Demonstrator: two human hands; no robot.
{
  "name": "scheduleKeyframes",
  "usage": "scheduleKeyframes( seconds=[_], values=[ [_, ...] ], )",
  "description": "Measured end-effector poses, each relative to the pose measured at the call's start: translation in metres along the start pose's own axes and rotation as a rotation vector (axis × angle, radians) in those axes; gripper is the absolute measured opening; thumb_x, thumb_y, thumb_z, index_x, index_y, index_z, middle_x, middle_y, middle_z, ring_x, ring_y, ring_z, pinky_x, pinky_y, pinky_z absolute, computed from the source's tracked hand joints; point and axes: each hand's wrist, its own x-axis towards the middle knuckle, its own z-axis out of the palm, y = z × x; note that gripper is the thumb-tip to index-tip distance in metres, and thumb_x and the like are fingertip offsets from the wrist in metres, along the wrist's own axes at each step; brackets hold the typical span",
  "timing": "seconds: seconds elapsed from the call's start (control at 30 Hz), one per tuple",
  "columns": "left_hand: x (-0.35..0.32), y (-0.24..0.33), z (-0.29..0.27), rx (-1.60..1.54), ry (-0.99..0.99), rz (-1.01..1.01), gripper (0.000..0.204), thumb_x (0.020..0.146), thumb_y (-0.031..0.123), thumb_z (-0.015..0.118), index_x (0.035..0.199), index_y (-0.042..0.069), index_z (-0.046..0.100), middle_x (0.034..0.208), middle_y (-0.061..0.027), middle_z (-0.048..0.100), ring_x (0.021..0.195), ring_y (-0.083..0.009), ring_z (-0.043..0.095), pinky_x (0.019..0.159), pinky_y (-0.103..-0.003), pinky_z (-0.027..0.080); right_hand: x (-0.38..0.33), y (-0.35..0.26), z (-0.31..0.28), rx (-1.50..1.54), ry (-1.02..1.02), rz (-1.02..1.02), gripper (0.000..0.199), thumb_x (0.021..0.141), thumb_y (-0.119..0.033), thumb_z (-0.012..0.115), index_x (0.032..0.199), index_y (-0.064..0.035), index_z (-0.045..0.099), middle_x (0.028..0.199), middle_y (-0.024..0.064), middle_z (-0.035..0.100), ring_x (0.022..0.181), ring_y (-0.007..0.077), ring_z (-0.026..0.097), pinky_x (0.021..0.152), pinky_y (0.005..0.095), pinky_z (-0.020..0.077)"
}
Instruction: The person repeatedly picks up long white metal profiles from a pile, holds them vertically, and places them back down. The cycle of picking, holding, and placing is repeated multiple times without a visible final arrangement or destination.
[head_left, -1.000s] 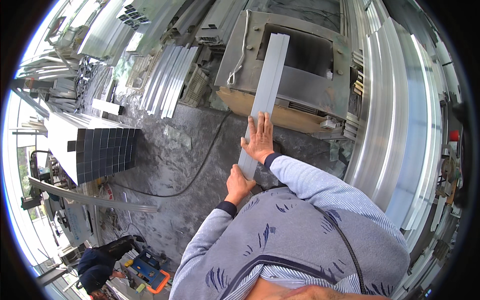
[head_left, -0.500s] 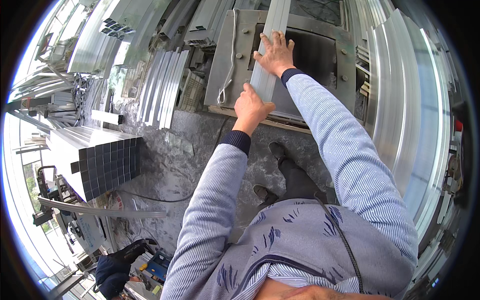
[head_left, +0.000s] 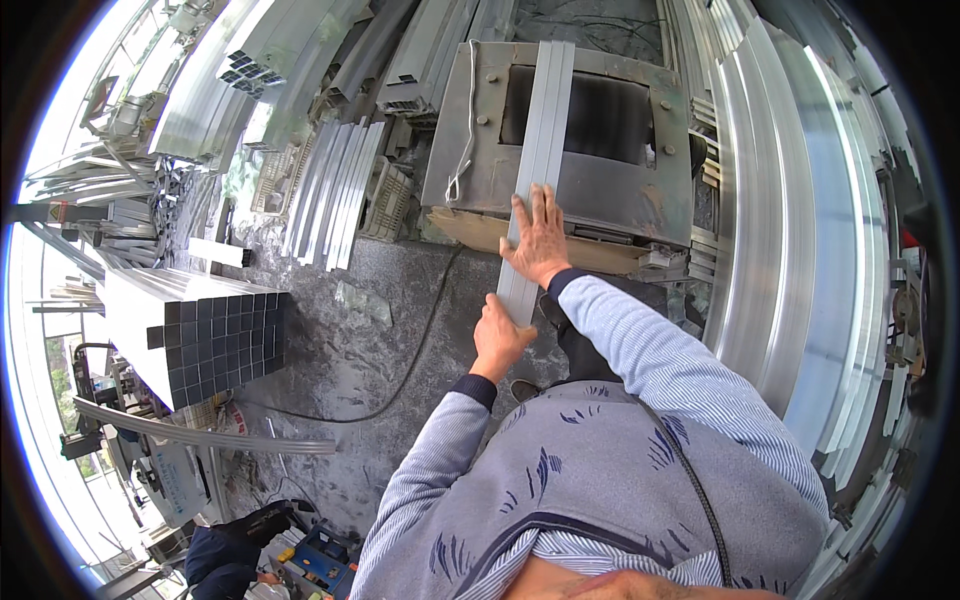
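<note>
Left hand (head_left: 503, 338) grips near end of long grey profile (head_left: 547, 120); right hand (head_left: 540, 243) lies palm-down on it further up. Profile runs over metal-topped machine (head_left: 620, 195), across its dark opening (head_left: 610, 115), near end sticking out past front edge. Square-tube stack (head_left: 225, 345) at left, dark cable (head_left: 424, 350) on floor between it and machine. Co-worker (head_left: 222, 562) at lower left next to blue case (head_left: 325, 562).
</note>
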Motion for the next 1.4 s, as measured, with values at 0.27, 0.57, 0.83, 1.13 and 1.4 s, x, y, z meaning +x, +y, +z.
scheduleKeyframes(
  seconds=[0.27, 0.57, 0.83, 1.13, 1.4],
  values=[
    [-0.099, -0.067, 0.006, 0.017, -0.031, -0.05, 0.083, 0.073, 0.031, 0.094, 0.131, -0.004, 0.046, 0.124, -0.032, 0.07, 0.112, -0.051, 0.075, 0.096, -0.056, 0.064, -0.102, -0.063, 0.0, 0.014, -0.109, 0.019, 0.095, 0.092, -0.05, 0.076, 0.17, -0.0047, 0.046, 0.178, 0.03, 0.025, 0.168, 0.0516, 0.016, 0.138, 0.0599, 0.0217],
    [-0.182, -0.128, 0.005, 0.049, -0.03, -0.048, 0.087, 0.07, 0.034, 0.096, 0.131, -0.005, 0.047, 0.12, -0.0333, 0.072, 0.107, -0.0512, 0.077, 0.093, -0.056, 0.065, -0.187, -0.113, 0.0, 0.12, -0.197, 0.021, 0.102, 0.087, -0.052, 0.083, 0.171, -0.0075, 0.044, 0.177, 0.0284, 0.023, 0.168, 0.0512, 0.014, 0.132, 0.0623, 0.0298],
    [-0.222, -0.152, -0.013, 0.062, -0.036, -0.043, 0.086, 0.073, 0.041, 0.096, 0.129, -0.004, 0.048, 0.119, -0.0336, 0.073, 0.111, -0.0532, 0.075, 0.095, -0.058, 0.062, -0.223, -0.1, -0.004, 0.438, -0.056, 0.247, 0.099, 0.081, -0.032, 0.088, 0.165, -0.0019, 0.046, 0.169, 0.0301, 0.041, 0.16, 0.0475, 0.035, 0.128, 0.0597, 0.0378],
    [-0.216, -0.175, -0.014, -0.211, -0.071, -0.035, 0.059, 0.1, 0.037, 0.076, 0.139, -0.005, 0.064, 0.123, -0.0342, 0.077, 0.112, -0.0526, 0.075, 0.098, -0.057, 0.06, -0.242, -0.084, 0.038, 1.844, -0.578, 1.026, 0.043, 0.096, -0.011, 0.078, 0.134, 0.0066, 0.07, 0.129, 0.0183, 0.077, 0.123, 0.0366, 0.072, 0.113, 0.0551, 0.0542],
    [-0.203, -0.213, -0.015, -0.87, -0.186, -0.098, 0.039, 0.111, 0.018, 0.069, 0.146, -0.001, 0.068, 0.122, -0.012, 0.081, 0.107, -0.0182, 0.075, 0.095, -0.035, 0.059, -0.246, -0.107, 0.031, 1.61, -0.362, 0.899, 0.035, 0.099, -0.013, 0.081, 0.122, 0.0129, 0.074, 0.115, 0.0179, 0.081, 0.1, 0.0301, 0.079, 0.089, 0.0447, 0.0635]
  ],
)
